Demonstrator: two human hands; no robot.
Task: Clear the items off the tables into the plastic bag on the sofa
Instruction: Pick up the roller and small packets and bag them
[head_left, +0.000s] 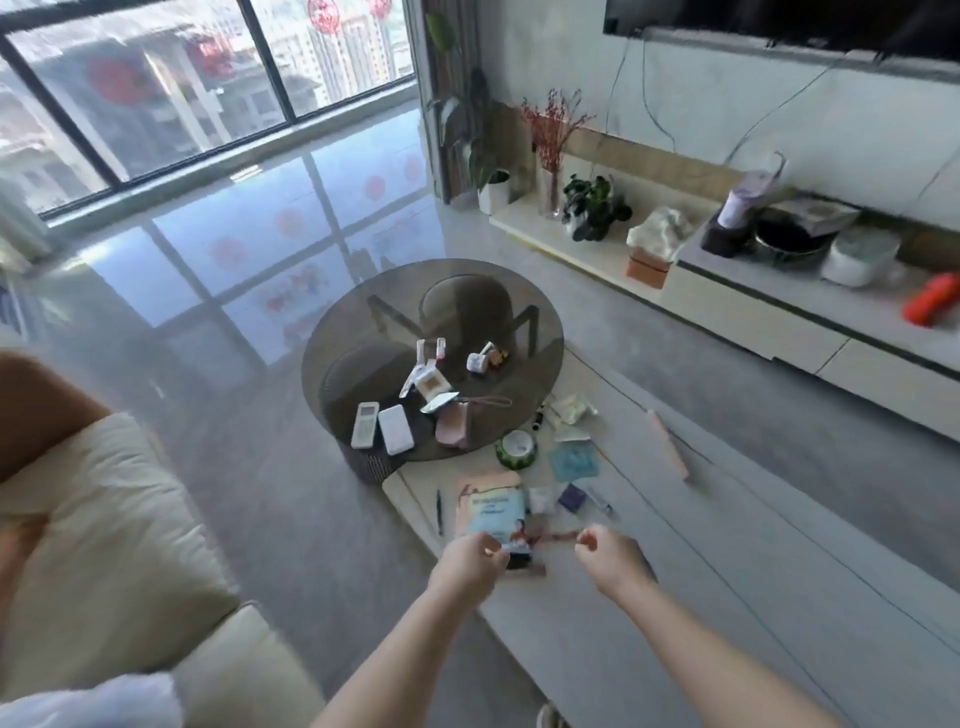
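My left hand (470, 564) and my right hand (608, 553) hover with curled fingers over the near end of the long pale table (701, 597). Nothing shows in the right hand. A small dark item (522, 561) touches the left fingertips; blur hides whether it is held. Just beyond lie a light-blue booklet (493, 512), a pen (439, 512), a purple square (571, 498), a teal packet (573, 462) and a green bowl (516, 448). The round glass table (467, 291) carries a remote (364, 425), a white power bank (396, 428) and a pink pouch (452, 426).
A cream sofa (104, 519) fills the left, with a white crumpled thing (88, 696), perhaps the bag, at its bottom corner. A TV cabinet (779, 322) with plants and kitchen items runs along the right wall. Glossy floor lies between sofa and tables.
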